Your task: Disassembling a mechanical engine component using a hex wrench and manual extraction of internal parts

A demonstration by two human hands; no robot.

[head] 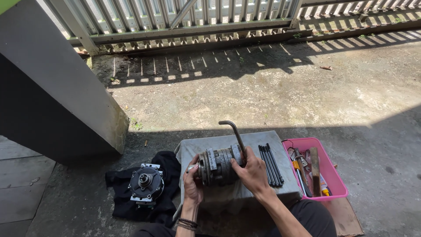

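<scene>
Two hands grip the ribbed metal cylinder [218,166] at the cloth-covered stand's [272,193] front edge: your left hand [192,183] cups one end, your right hand [253,172] wraps the bent wrench [233,132]. Brace firmly; long bolts [270,164] lie just beside, pink tray [334,175] right, black clutch plate [146,183] left.

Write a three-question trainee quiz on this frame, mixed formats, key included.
1. True or false: both hands grip the ribbed metal cylinder on the grey block.
2. What lies on the black cloth? A) a round part with a hub B) a hammer C) a bottle
3. Fill in: the tools sit in a ____ tray.

Key
1. True: left hand at its end, right hand on its side.
2. A, the round part.
3. Pink. The long black rods lie beside it on the block.
</scene>
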